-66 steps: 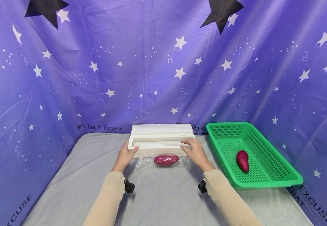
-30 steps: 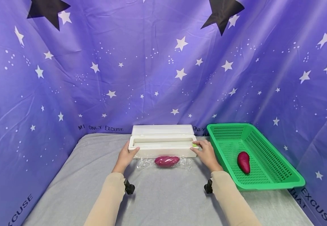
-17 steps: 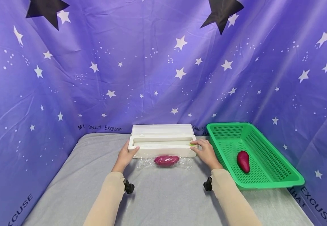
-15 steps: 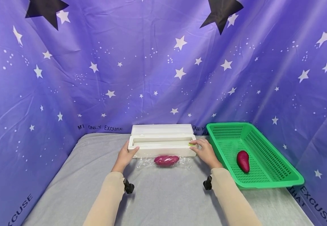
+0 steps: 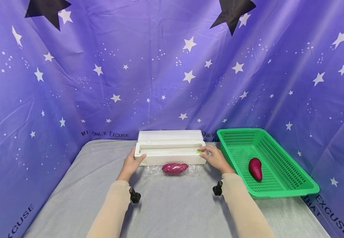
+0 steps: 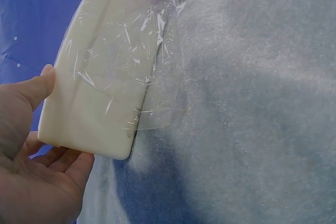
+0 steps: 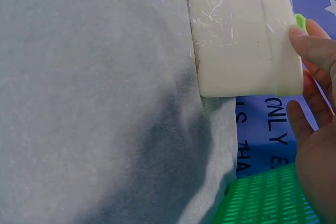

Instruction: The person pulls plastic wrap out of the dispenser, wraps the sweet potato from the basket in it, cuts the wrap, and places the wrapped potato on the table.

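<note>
A white cling film dispenser [image 5: 172, 160] lies with its lid [image 5: 170, 135] raised at the back. My left hand [image 5: 130, 165] grips its left end, thumb on the front edge and fingers round the end in the left wrist view. At the right end my right hand [image 5: 215, 159] pinches a small bright green slide cutter [image 5: 199, 152] between thumb and forefinger. Clear film [image 6: 118, 61] hangs over the dispenser's front. Against that front lies a magenta vegetable [image 5: 175, 168], shaped like a sweet potato, with film around it. The fingers partly hide the cutter.
A green perforated basket [image 5: 282, 193] stands to the right, close to my right forearm. Inside it lies another magenta vegetable [image 5: 255, 169]. Grey cloth [image 5: 172, 211] covers the table, and a purple starry curtain [image 5: 160, 82] hangs behind and at both sides.
My right hand has moved right to the dispenser's end, pinched the green cutter and slid it slightly left. The left hand keeps its grip on the left end.
</note>
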